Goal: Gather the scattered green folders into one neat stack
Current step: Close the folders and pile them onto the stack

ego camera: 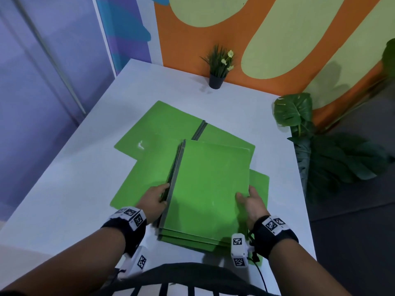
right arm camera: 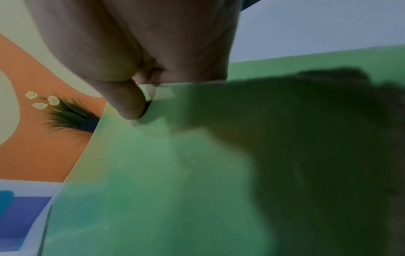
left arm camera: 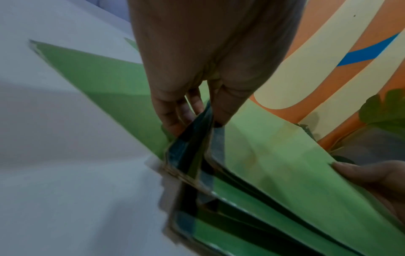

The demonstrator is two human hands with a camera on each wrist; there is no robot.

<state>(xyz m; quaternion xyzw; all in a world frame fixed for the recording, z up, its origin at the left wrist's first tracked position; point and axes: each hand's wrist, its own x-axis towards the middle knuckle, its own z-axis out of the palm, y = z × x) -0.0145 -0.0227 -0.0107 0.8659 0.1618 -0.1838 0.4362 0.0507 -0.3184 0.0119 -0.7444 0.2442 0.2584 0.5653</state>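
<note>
**Gripping a bundle of green folders from both sides**

Holding the bundle of folders (ego camera: 208,189) between two hands, the person keeps it above the near middle of the white table (ego camera: 64,189). The left hand (ego camera: 154,201) grips the bundle's left edge, where the grey spines run; in the left wrist view its fingers (left arm camera: 173,110) curl under the spines while the thumb (left arm camera: 225,104) presses from above, so the edge is pinched. The right hand (ego camera: 252,202) grips the right edge, with its thumb (ego camera: 240,198) lying on the top cover and the fingers wrapped past the edge; the right wrist view shows a fingertip (right arm camera: 129,107) curled against the green sheet. The covers in the bundle are not flush: several near edges step out below one another, and in the left wrist view the layers fan apart near the spines.

Under and beyond the bundle, more green folders lie flat on the table. One open folder (ego camera: 168,122) spreads on the far left with a grey spine (ego camera: 199,130) at its middle, another sheet (ego camera: 141,184) lies to the near left, and a green corner (ego camera: 259,180) shows on the right past the bundle.

At the table's far edge a small potted plant (ego camera: 218,67) stands against the orange and pale-green wall (ego camera: 235,60). Large dark leaves (ego camera: 331,150) sit to the right of the table.
</note>
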